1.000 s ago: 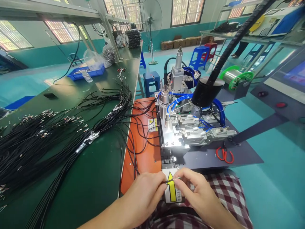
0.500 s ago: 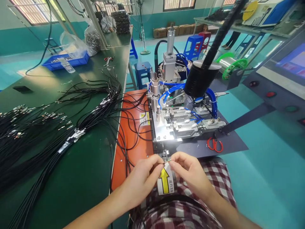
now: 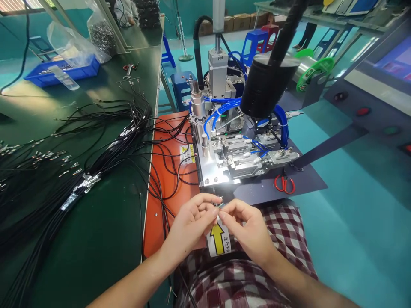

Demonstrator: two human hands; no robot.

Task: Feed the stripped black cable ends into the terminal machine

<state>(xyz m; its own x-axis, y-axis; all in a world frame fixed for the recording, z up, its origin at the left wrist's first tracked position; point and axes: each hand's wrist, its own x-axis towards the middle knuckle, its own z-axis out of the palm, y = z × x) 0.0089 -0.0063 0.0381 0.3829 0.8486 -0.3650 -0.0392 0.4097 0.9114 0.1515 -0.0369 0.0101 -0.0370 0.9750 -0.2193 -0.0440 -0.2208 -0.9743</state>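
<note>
My left hand (image 3: 189, 224) pinches the end of a thin cable (image 3: 219, 208), mostly hidden behind the fingers. The fingertips of my right hand (image 3: 248, 226) meet it there, closed on the fine wires at its tip. Just under both hands is a white label (image 3: 227, 244) with a yellow arrow. Beyond them stands a machine with a bright metal plate (image 3: 213, 171) and blue air hoses (image 3: 224, 109).
Black cables (image 3: 109, 162) lie bundled across the green table (image 3: 112, 239) and over an orange board (image 3: 171, 171). Red-handled scissors (image 3: 285, 185) rest on the machine's grey base. A black cylinder (image 3: 268, 87) hangs above the machine; a wire spool (image 3: 311, 68) stands behind.
My fingertips have drawn closer together, and the green wire seen between them is now mostly covered. The left index finger has lifted and straightened. The view has shifted slightly.
</note>
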